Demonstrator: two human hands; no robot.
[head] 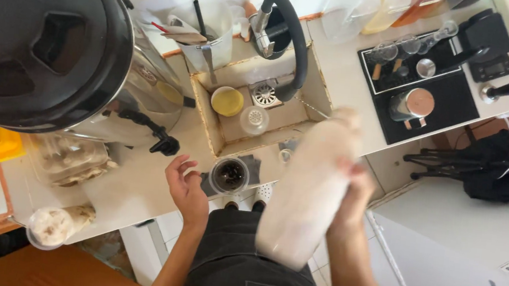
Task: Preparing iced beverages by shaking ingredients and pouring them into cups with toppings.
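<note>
At counter edge, below small sink (322, 87): clear plastic cup (229, 176), round, dark contents, stands on pale smooth counter (136, 187). Left hand (187, 186) half open, fingers curled just beside cup's left side; contact unclear. Right hand (353, 191) closed round tall white bottle (309, 190), motion-blurred, tilted, top toward sink, just right of cup. Sink holds yellow round lid (227, 101), clear cup, black curved faucet hose (297, 40). Big steel urn (50, 46), black lid, black tap, looms left of cup.
</note>
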